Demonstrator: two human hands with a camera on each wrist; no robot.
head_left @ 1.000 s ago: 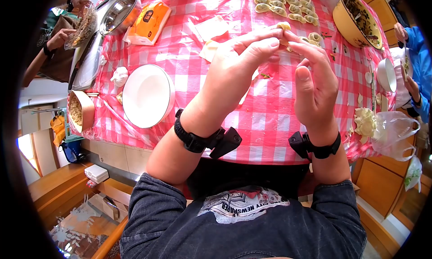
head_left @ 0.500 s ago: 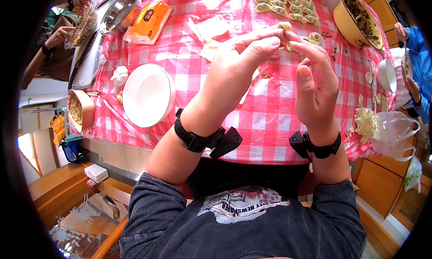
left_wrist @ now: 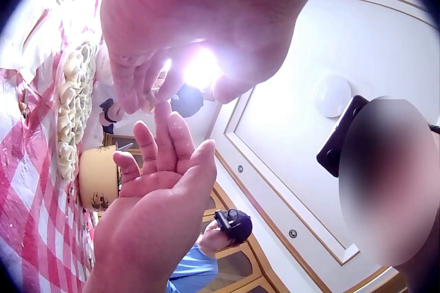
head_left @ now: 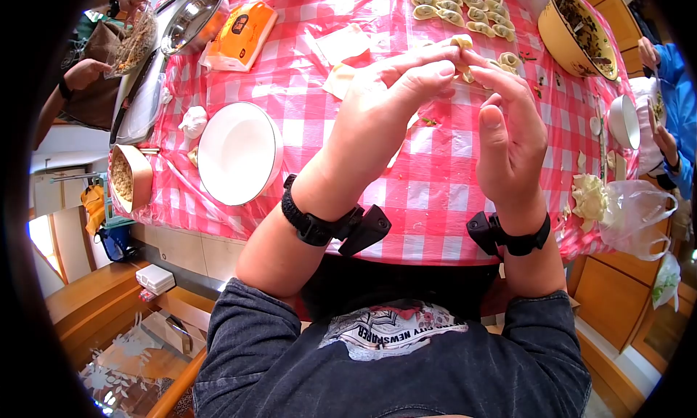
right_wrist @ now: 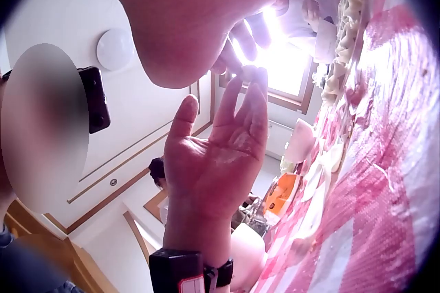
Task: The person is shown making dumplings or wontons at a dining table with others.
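My left hand (head_left: pixel 385 102) and right hand (head_left: pixel 512 138) are raised over the table, their fingertips meeting in front of me. The fingers of both hands are extended, and each thumb stands apart from them. In the head view a small folded wonton (head_left: pixel 462 40) shows right at the meeting fingertips, partly hidden behind them; whether the fingers hold it I cannot tell. The right palm (left_wrist: pixel 148 217) faces the left wrist camera, and the left palm (right_wrist: pixel 213 176), with whitish marks, faces the right wrist one. Rows of folded wontons (head_left: pixel 475 15) lie just beyond.
Square wrappers (head_left: pixel 343 46) lie left of the hands, near a white bowl (head_left: pixel 239 156), a garlic bulb (head_left: pixel 193 122) and an orange packet (head_left: pixel 243 34). A yellow pot (head_left: pixel 606 29) of dark filling stands at the back right. People work at both sides.
My hands hold nearly the same pose, fingertips still together. At the far left, another person's lower hand has shifted down along the clear bag.
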